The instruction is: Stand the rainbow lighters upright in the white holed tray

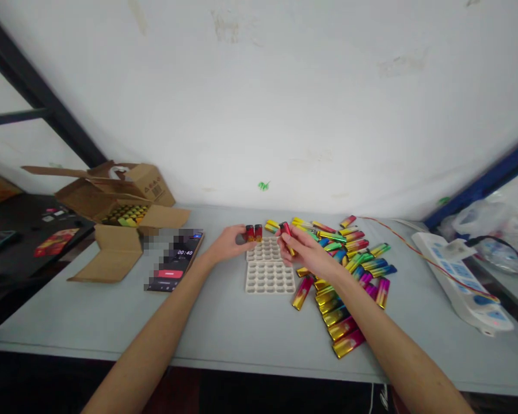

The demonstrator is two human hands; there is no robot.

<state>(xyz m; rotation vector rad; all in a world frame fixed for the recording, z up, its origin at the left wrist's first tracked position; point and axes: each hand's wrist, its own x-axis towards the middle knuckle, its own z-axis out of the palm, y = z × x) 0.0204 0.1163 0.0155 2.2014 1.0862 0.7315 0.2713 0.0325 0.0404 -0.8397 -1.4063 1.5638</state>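
At the back left of a pale tray [270, 277] with rows of oval slots, two red-and-gold lighters [254, 233] stand upright with black tops. My left hand [229, 244] is closed at them, its fingers and thumb around their left side. Above the tray's right side, my right hand [302, 248] pinches another red-and-gold lighter [287, 238], tilted, with its dark end up. A second slotted section [265, 251] lies behind the front one. To the right spreads a loose pile of shiny multicoloured lighters [336, 315], partly hidden by my right forearm.
An open cardboard box [112, 253] packed with yellow, dark-topped pieces stands at the left, with another carton [153, 181] behind it. A phone [176, 261] showing a timer lies nearby. At the right rests a white power strip [461, 282] with cables. A wall [285, 115] rises behind the table.
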